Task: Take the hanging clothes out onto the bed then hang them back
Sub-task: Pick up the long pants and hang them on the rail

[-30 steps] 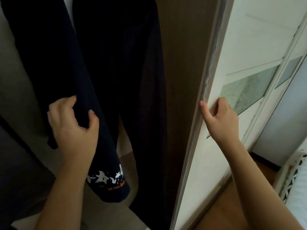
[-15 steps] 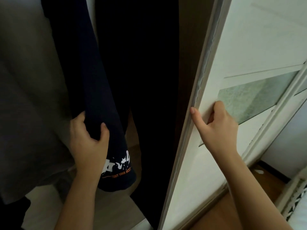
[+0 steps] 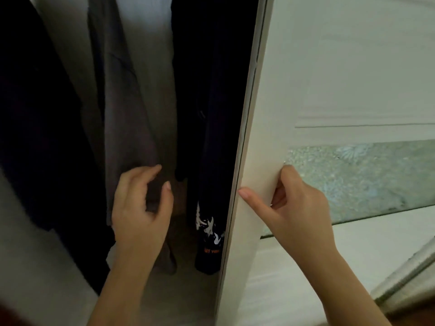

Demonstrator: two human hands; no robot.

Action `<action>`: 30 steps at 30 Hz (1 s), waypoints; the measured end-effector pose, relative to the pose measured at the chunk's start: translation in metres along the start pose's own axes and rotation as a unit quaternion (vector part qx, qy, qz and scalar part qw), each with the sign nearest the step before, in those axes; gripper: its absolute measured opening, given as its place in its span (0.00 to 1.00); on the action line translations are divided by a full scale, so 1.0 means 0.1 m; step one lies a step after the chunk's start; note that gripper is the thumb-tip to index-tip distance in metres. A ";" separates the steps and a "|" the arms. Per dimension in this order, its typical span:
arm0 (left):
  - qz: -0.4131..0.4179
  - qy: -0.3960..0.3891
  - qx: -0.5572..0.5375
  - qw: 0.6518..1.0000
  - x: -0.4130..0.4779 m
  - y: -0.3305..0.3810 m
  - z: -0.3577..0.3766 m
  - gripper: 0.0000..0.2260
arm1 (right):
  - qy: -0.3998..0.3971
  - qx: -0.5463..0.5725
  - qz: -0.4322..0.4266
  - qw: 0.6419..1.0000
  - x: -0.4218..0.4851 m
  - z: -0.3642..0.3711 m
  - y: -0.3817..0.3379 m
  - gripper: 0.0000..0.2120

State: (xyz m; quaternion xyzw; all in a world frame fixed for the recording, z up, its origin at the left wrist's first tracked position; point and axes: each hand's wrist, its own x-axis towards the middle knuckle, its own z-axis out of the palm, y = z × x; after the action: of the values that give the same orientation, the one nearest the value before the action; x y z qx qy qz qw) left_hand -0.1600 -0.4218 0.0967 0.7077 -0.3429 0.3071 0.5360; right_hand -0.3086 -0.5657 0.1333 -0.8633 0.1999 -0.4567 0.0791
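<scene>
While right grip (image 3: 296, 212) still clasps the door (image 3: 306, 78), left grip (image 3: 138, 208) (loose, empty) has released the navy garment (image 3: 210, 234).

Cream-white wardrobe door (image 3: 282, 90) fills the right half, its edge running top to bottom through mid-frame; the face has a raised moulding line and, below it, a horizontal band of frosted patterned glass (image 3: 367, 180). Left of the edge the wardrobe interior is dim, close to black up top, with a pale base board (image 3: 183, 300) at the bottom. Soft daylight lands on the door face only; at lower right there's a second framed panel (image 3: 404, 278) at an angle and a strip of brown floor (image 3: 421, 312).
</scene>
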 end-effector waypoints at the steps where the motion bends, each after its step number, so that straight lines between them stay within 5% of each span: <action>1: 0.002 0.009 0.019 1.000 -0.01 -0.01 -0.10 0.15 | 0.001 0.007 -0.012 1.000 0.00 0.03 -0.07 0.25; 14: 0.028 0.166 0.276 0.946 -0.09 -0.35 -1.40 0.14 | -0.027 0.092 -0.151 0.984 -0.01 0.55 -1.06 0.22; 20: -0.043 0.251 0.327 0.910 -0.07 -0.47 -1.93 0.20 | -0.031 0.128 -0.204 0.970 -0.02 0.80 -1.57 0.18; 26: -0.204 0.249 0.263 0.910 -0.03 -0.59 -2.28 0.28 | -0.119 0.170 -0.218 0.953 -0.02 1.00 -2.10 0.15; 30: -0.297 0.247 0.084 0.919 0.03 -0.74 -2.48 0.25 | -0.215 0.220 -0.236 0.922 0.02 1.06 -2.40 0.13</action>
State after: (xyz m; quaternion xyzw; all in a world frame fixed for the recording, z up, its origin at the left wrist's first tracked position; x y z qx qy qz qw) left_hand -0.1143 -0.1675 0.1171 0.7207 0.0532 0.3268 0.6091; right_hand -0.1550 -0.3538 0.1508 -0.9237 -0.1372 -0.2980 0.1979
